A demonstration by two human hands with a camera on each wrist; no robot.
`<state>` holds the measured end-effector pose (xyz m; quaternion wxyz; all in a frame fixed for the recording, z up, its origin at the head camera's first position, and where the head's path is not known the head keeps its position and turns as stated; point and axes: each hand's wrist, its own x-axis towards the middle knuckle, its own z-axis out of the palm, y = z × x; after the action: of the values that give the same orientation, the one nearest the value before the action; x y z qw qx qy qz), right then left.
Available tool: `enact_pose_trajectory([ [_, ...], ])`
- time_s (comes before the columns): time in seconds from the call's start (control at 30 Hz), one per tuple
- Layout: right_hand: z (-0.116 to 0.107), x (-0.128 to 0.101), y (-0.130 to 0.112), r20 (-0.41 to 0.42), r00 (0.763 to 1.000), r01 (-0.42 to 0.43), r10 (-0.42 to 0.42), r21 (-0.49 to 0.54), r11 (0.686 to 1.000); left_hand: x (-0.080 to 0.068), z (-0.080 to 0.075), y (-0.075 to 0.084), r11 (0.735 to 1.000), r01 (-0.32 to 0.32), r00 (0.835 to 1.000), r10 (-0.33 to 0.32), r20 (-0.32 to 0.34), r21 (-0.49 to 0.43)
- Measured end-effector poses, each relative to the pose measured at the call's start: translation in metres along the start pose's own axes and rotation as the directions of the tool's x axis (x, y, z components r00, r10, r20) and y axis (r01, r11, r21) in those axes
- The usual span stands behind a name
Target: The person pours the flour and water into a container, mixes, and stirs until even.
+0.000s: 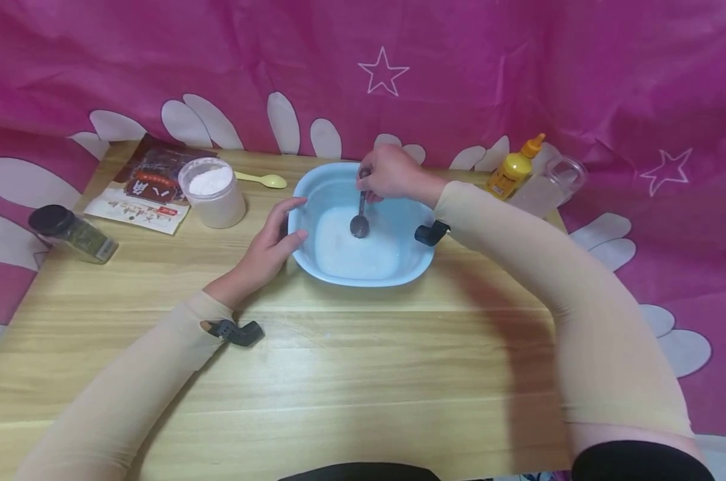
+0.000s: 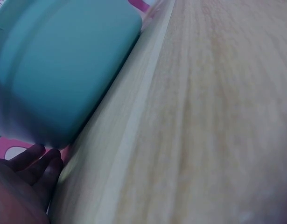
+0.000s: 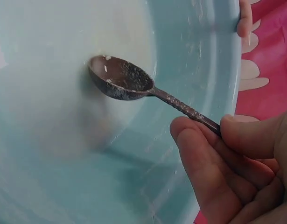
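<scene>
A pale blue basin (image 1: 363,277) with cloudy whitish liquid in its bottom stands on the wooden table. My right hand (image 1: 392,172) pinches the handle of a small dark spoon (image 1: 359,227) between thumb and fingers. In the right wrist view the spoon (image 3: 122,79) has white specks on its bowl, which faces up over the liquid. My left hand (image 1: 273,240) holds the basin's left side, thumb and forefinger at the rim. In the left wrist view several fingers (image 2: 43,170) lie close to the basin's outer wall (image 2: 73,60).
Left of the basin stand a tub of white powder (image 1: 215,197), a yellow spoon (image 1: 269,180), a printed packet (image 1: 140,190) and a dark-lidded jar (image 1: 77,234). A yellow bottle (image 1: 513,170) and a clear container (image 1: 546,190) stand behind my right forearm. A pink curtain (image 1: 459,67) hangs behind.
</scene>
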<state>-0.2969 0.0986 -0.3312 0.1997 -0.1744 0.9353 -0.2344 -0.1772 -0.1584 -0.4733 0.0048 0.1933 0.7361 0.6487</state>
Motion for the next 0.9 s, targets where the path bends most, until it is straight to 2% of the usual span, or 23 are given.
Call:
enact_pose_trajectory([
  [0.2, 0.0041, -0.0016, -0.0015, 0.036, 0.999, 0.037, -0.04, 0.06, 0.998, 0.0007, -0.0004, 0.0001, 1.0, 0.005, 1.0, -0.005, 0.004, 0.021],
  [0.33, 0.0033, 0.0003, -0.0006, -0.022, 0.999, 0.039, -0.039, -0.003, 0.999, 0.0004, -0.0003, 0.0005, 1.0, 0.011, 1.0, -0.011, 0.004, 0.027],
  [0.43, 0.0006, -0.0012, 0.0022, -0.036, 0.998, 0.052, -0.054, -0.042, 0.998, 0.0007, -0.0004, 0.0004, 1.0, 0.013, 1.0, -0.013, 0.006, 0.029],
  [0.67, 0.0069, -0.0033, -0.0006, 0.059, 0.996, 0.068, -0.073, 0.08, 0.994, 0.0012, -0.0003, -0.0015, 1.0, 0.0, 1.0, 0.0, -0.001, 0.019],
  [0.77, 0.0083, -0.0015, -0.0014, 0.025, 0.996, 0.083, -0.085, 0.083, 0.993, 0.0011, -0.0003, -0.0013, 1.0, 0.005, 1.0, -0.005, -0.003, 0.02],
  [0.9, 0.0046, -0.0008, 0.0003, -0.046, 0.997, 0.057, -0.057, 0.0, 0.998, 0.0015, -0.0005, -0.0008, 1.0, 0.01, 1.0, -0.01, 0.002, 0.028],
])
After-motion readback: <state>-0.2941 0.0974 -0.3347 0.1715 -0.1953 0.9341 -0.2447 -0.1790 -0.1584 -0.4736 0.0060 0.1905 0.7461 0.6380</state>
